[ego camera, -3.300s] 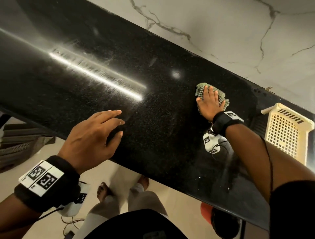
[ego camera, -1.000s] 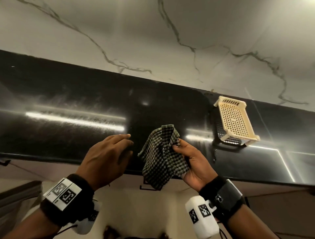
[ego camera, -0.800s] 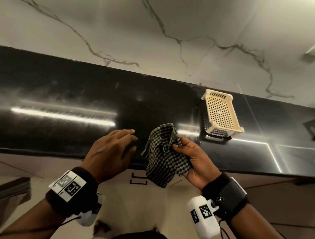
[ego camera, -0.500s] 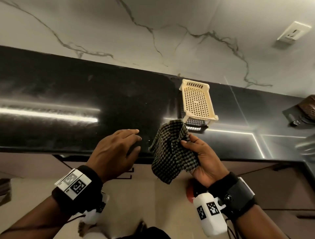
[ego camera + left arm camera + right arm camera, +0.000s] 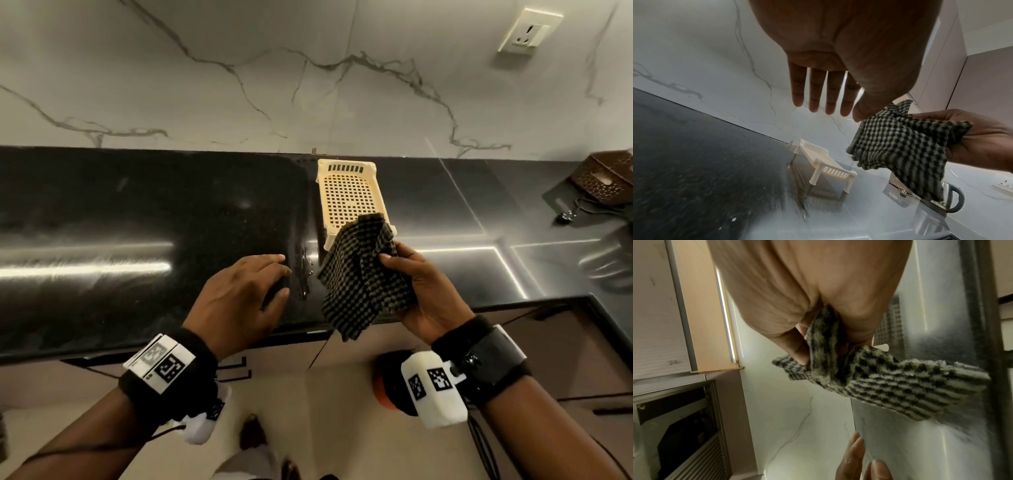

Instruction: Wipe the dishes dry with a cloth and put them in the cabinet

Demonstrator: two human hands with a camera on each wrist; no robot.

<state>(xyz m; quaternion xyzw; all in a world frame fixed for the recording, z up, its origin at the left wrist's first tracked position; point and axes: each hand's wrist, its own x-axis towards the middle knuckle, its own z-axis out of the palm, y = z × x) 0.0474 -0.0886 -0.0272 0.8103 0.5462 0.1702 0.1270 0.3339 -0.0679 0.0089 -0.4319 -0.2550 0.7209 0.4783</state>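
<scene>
Two hands, one checked cloth [image 5: 363, 281], one cream rack [image 5: 346, 192]. The left hand [image 5: 239, 301] is spread flat, fingers straight, over the near edge of the black counter [image 5: 102, 222], perhaps not touching. Just right, the right hand [image 5: 428, 298] pinches the cloth, which hangs before the rack; a wall socket [image 5: 529, 31] sits far right.
</scene>
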